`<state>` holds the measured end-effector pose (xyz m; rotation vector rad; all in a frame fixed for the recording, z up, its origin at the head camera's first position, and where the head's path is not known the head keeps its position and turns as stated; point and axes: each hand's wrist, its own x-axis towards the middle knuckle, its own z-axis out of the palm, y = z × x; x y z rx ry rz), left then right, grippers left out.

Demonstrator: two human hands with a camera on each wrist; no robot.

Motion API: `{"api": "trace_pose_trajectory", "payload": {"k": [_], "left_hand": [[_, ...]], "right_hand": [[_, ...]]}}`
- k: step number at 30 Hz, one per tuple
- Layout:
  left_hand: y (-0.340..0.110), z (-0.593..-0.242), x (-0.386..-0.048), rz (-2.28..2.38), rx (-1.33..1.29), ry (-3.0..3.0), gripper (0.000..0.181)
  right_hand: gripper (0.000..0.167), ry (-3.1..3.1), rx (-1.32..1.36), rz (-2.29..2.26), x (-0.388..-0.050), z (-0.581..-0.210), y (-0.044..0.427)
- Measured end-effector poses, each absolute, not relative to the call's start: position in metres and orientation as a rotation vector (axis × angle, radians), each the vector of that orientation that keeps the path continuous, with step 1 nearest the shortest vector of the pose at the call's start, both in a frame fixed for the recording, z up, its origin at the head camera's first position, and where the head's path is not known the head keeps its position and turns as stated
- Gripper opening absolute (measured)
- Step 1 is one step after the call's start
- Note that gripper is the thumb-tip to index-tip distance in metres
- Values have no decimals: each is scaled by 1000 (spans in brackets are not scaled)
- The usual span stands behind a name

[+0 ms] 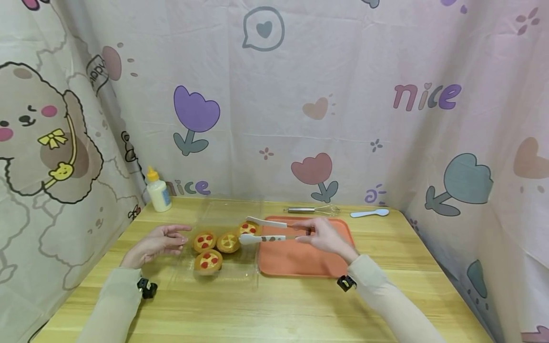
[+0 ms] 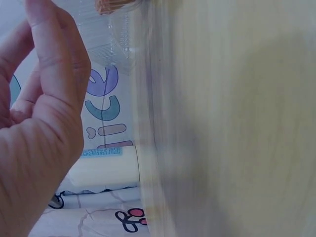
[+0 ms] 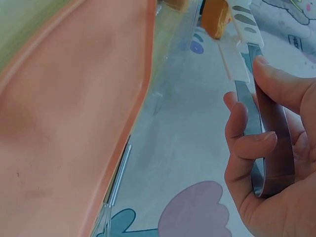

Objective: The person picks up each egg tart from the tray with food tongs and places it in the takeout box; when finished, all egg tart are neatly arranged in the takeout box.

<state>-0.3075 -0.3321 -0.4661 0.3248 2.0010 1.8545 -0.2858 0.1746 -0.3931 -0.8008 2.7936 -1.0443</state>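
Forward-down head view, close wrist views, sideways

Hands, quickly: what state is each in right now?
Left hand: open, fingers relaxed, holding nothing.
Right hand: closed on the white-tipped tongs.

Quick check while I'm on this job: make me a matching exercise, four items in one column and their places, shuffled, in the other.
Things:
1. silver wire whisk
2. white bottle with a yellow cap
3. metal tongs with white tips
4. pale blue spoon

Places:
A. near the far right corner of the wood-grain table
B. gripped in the right hand
C. just beyond the orange rectangular tray
D. near the far left corner

Pairs: 1-C, 2-D, 3-B, 4-A
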Motion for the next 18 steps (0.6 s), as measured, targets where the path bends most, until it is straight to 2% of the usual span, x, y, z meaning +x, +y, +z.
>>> {"api": "trace_pose_trajectory", "payload": {"k": [18], "left_hand": [[-331, -464, -305, 1856, 320, 2002, 47]], "right_hand": [[35, 2673, -996, -935, -293, -388, 166]]}}
